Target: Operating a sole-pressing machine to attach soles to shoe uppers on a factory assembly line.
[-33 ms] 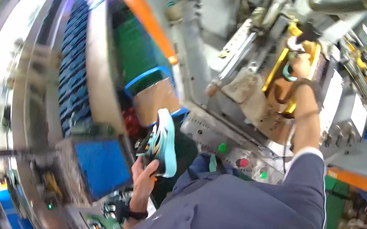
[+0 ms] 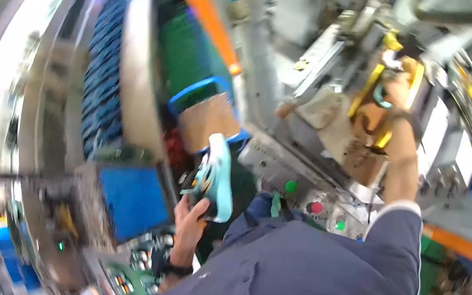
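Observation:
My left hand (image 2: 190,223) is closed on a sneaker (image 2: 218,182) with a thick pale blue sole and a black, white and orange upper. The shoe stands on end in front of my body, fingers at its lower part. My right hand (image 2: 396,89) reaches into a machine (image 2: 338,126), between two yellow bars (image 2: 366,91). A small teal curved thing (image 2: 382,96) shows beside that hand. Blur hides the fingers, so I cannot tell whether they grip it.
A control panel with green and red buttons (image 2: 316,207) lies just before my body. Left of it stand a blue-rimmed basket (image 2: 202,89) with brown cardboard, a blue panel (image 2: 130,208) and a dark patterned belt (image 2: 108,78). Several shoe pieces lie on a green surface (image 2: 120,277) at lower left.
The whole view has shifted slightly, so the machine appears a little farther right and lower. My left hand still holds the sneaker; my right hand remains between the yellow bars.

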